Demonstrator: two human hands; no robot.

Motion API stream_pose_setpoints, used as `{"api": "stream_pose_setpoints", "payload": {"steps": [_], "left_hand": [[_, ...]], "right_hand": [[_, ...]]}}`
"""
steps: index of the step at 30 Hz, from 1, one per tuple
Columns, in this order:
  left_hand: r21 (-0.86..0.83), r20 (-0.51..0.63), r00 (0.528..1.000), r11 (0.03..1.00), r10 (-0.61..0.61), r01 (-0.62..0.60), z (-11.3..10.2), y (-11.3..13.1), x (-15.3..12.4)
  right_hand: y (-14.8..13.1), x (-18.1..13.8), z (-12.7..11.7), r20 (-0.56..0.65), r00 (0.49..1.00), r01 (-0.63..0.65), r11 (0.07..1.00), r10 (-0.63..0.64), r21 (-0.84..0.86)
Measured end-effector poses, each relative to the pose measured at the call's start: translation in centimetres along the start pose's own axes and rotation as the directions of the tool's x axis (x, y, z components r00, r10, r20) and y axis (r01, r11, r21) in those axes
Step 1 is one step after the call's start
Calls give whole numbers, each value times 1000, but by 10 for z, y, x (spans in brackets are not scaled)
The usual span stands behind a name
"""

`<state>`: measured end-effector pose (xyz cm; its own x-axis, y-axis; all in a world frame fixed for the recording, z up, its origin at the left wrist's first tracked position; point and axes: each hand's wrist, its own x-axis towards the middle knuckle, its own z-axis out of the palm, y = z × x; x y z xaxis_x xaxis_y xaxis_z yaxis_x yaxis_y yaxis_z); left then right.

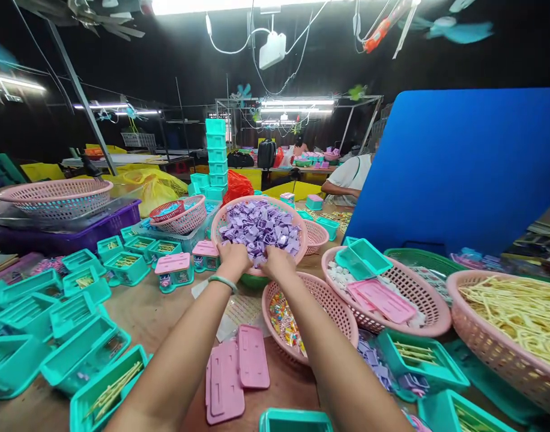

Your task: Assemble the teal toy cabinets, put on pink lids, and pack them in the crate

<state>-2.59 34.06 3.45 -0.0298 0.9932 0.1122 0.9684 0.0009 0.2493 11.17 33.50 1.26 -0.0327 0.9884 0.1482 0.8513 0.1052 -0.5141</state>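
Note:
Both my hands reach into a pink basket heaped with small purple plastic pieces. My left hand, with a pale green bangle on its wrist, is closed at the near rim among the pieces. My right hand sits beside it, fingers curled into the pile. What the fingers hold is hidden. Below my right arm stands a pink basket with colourful small bits. Pink flat lids lie on the table between my arms.
Teal open boxes crowd the left of the wooden table. Pink baskets hold pink lids and yellow sticks at right. A blue board stands upright at right. A person in white sits behind. Stacked teal boxes stand further back.

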Motion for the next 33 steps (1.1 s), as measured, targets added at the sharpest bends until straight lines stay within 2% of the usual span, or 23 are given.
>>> {"api": "stream_pose_setpoints", "payload": {"steps": [3, 7, 10, 12, 14, 17, 19, 22, 25, 28, 30, 32, 33], "left_hand": [[-105, -32, 999, 994, 1, -5, -1, -11, -5], [-330, -126, 992, 942, 24, -65, -10, -26, -22], [-469, -174, 983, 872, 60, -136, -12, -32, -54], [-530, -143, 982, 829, 124, -182, -6, -35, -86], [-569, -40, 972, 794, 233, -214, 5, -38, -124], [-590, 165, 912, 778, 375, -214, 24, -40, -171], [-573, 266, 872, 795, 410, -199, 38, -37, -186], [-530, 355, 833, 825, 425, -195, 56, -26, -190], [-504, 375, 816, 835, 441, -219, 56, -14, -188], [-508, 331, 829, 826, 450, -245, 45, -12, -201], [-611, 299, 781, 739, 548, -285, 43, -18, -222], [-754, 230, 701, 579, 674, -309, 50, -29, -247], [-803, 186, 697, 516, 693, -298, 56, -35, -260]], "right_hand": [[21, 2, -2, 28, 999, 25, 995, -28, 97], [40, 4, -8, -11, 994, 111, 961, -112, 252], [41, 3, -14, -102, 983, 177, 927, -151, 330], [40, -6, -19, -171, 974, 202, 907, -148, 369], [42, -30, -28, -204, 971, 202, 893, -128, 403], [53, -96, -46, -169, 977, 188, 885, -126, 426], [62, -151, -61, -180, 963, 253, 904, -200, 345], [74, -232, -80, -202, 942, 300, 942, -268, 148], [88, -294, -87, -160, 957, 252, 966, -241, 54], [100, -326, -78, -45, 971, 234, 972, -234, -18], [103, -332, -64, 67, 981, 191, 976, -185, -107], [99, -328, -45, 148, 985, 122, 973, -93, -197], [95, -324, -36, 170, 984, 94, 971, -56, -221]]}}
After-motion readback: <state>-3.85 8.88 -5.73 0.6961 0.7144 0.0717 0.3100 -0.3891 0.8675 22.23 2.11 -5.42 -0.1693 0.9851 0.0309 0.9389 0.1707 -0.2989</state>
